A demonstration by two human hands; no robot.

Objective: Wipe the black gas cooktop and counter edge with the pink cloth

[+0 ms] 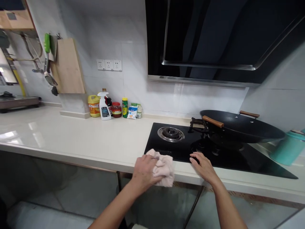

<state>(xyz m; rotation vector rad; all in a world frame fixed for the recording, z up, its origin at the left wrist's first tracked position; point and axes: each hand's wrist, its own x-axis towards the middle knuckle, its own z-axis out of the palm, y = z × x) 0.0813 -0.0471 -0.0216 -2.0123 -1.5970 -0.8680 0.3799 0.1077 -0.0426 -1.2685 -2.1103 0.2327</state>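
My left hand (144,171) is closed on a crumpled pale pink cloth (165,170) at the front edge of the white countertop (107,143). Part of the cloth covers the front left corner of the black glass gas stove (145,149). To the right, my right hand (203,167) rests by the stove's front edge, empty, its fingers loosely bent and apart. Behind the cloth is the bare left burner (171,133). A large black wok (240,125) with wooden handles sits over the right burner, and a pan support (197,123) lies beside it.
A white spray bottle (104,109), a yellow jug (94,106), a red-lidded jar (116,110) and packets (132,112) stand along the wall. At right is a teal container (287,148). The range hood (202,38) overhangs the stove. A cutting board (68,68) hangs at left.
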